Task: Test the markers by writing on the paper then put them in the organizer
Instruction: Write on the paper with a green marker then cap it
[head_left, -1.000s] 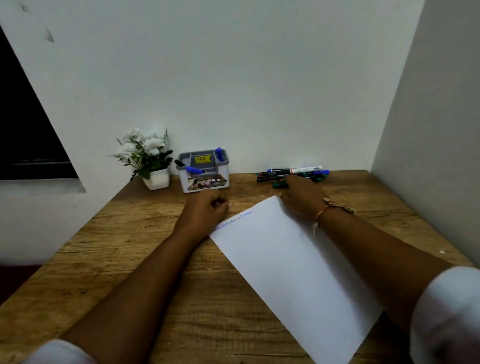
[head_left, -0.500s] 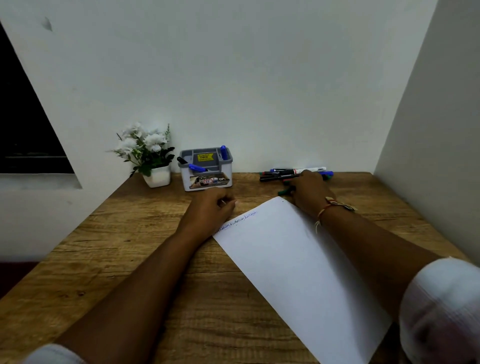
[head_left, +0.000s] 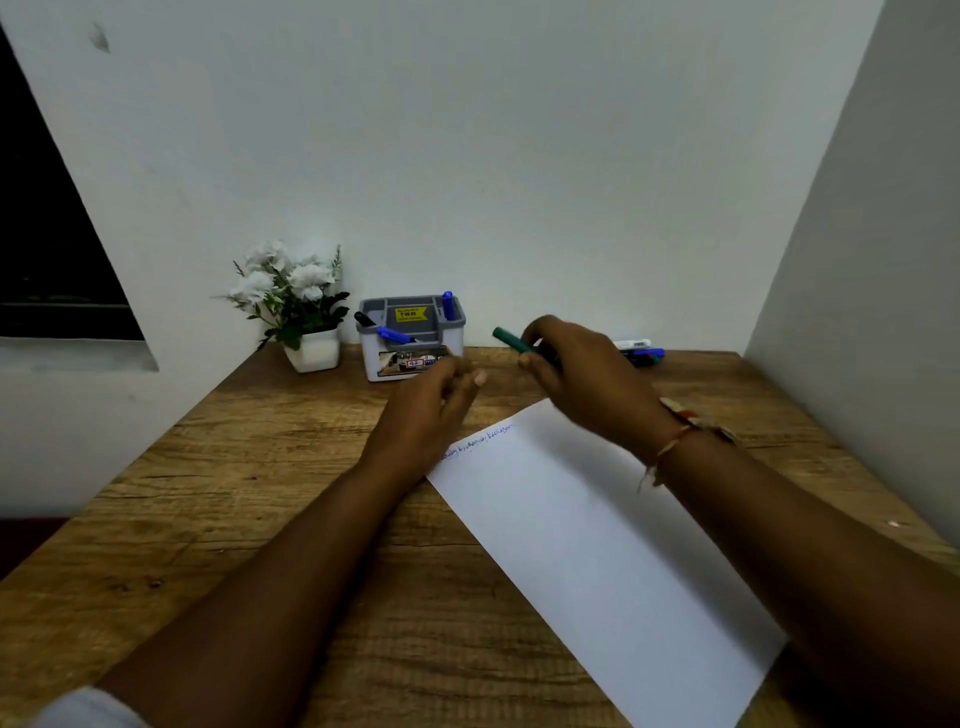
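Lifted off the tabletop since a moment ago, the right hand now grips a green marker, fingers curled around it, its end pointing to ten o'clock. At nine o'clock of it, the left hand hovers, fingers loosely spread, over the paper corner. Beyond sits the organizer; remaining markers lie at three o'clock of the right hand.

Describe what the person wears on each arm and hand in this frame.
Both forearms are bare, with white sleeves pushed up near the elbows. The right wrist carries a thin orange and cream thread band with loose ends hanging. The left hand and right hand show no gloves.
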